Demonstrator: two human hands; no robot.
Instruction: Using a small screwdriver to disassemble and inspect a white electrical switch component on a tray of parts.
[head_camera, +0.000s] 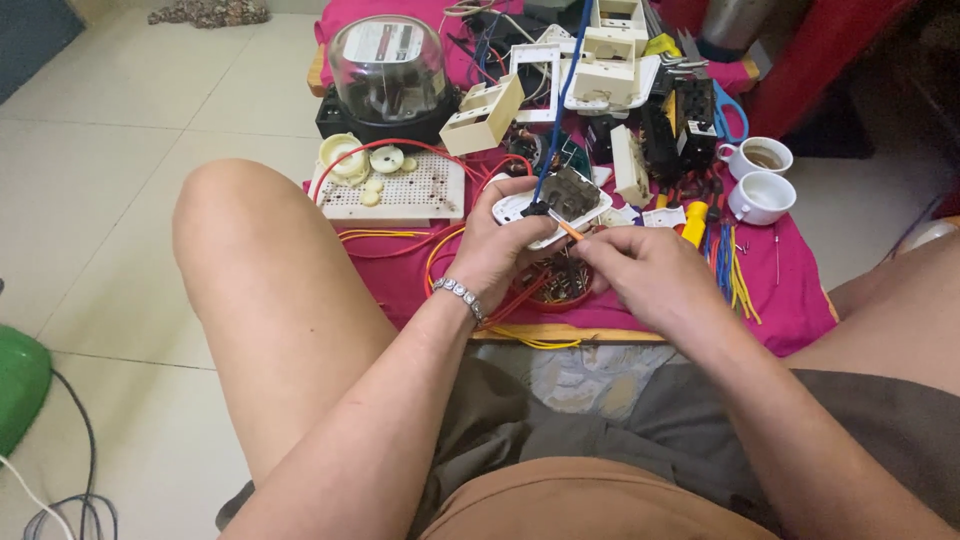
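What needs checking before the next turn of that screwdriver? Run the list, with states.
1. Left hand grips the white socket unit firmly: ok.
2. Right hand holds the orange-shafted screwdriver, tip at the unit: ok.
3. Tip seated in a screw head: cannot tell, hidden by fingers.
4. Blue cable running to the unit is disconnected at its far end: cannot tell, it leaves the picture.
5. Two white cups stand apart from the hands: ok.
6. Loose red and yellow wires lie under the wrists: not ok, snag risk.
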